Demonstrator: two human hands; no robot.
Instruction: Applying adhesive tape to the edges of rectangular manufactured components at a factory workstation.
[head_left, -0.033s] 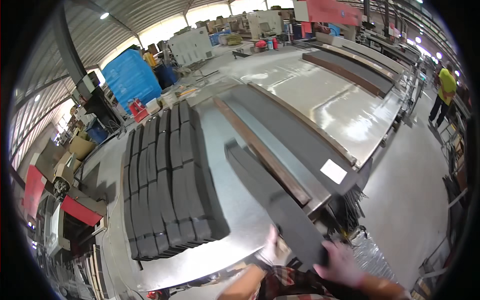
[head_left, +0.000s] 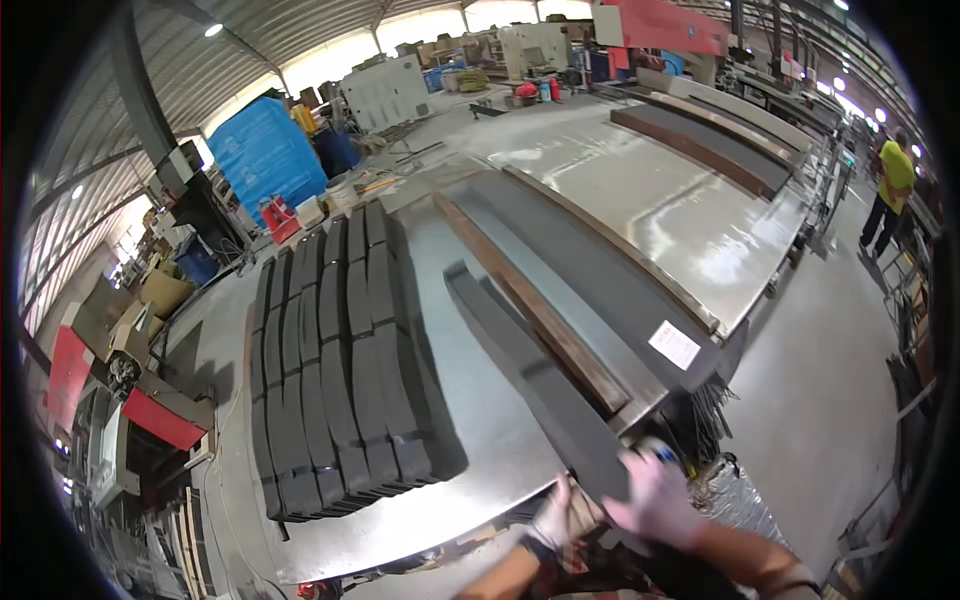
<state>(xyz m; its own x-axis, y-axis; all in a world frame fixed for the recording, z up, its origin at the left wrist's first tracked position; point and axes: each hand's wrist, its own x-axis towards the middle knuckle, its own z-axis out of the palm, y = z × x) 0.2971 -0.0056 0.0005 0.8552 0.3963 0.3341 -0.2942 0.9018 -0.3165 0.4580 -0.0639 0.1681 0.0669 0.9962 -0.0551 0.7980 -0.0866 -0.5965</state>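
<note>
A long dark grey bundle of flat strips (head_left: 560, 400) lies slantwise on the metal-topped table (head_left: 480, 470), its near end reaching toward me past the front edge. At that end my left hand (head_left: 562, 515), in a pale glove, is closed against the bundle's left side, thumb up. A tan patch shows beside its fingers, too blurred to name. My right hand (head_left: 655, 505), also gloved, curls over the near end from the right. A small bluish, shiny thing (head_left: 660, 452) shows at its upper edge; what the fingers hold is unclear.
Left on the table sits a stack of banded dark grey strip bundles (head_left: 345, 360). A brown bar (head_left: 530, 305) lies right of my bundle; past it, a dark sheet (head_left: 600, 270) carries a white paper (head_left: 674, 345). A person (head_left: 890, 190) stands far right.
My right hand has moved up and left over the bundle's near end, and the bluish thing now shows beside it. My left hand has shifted slightly right. The bundle's far end has moved slightly up and left.
</note>
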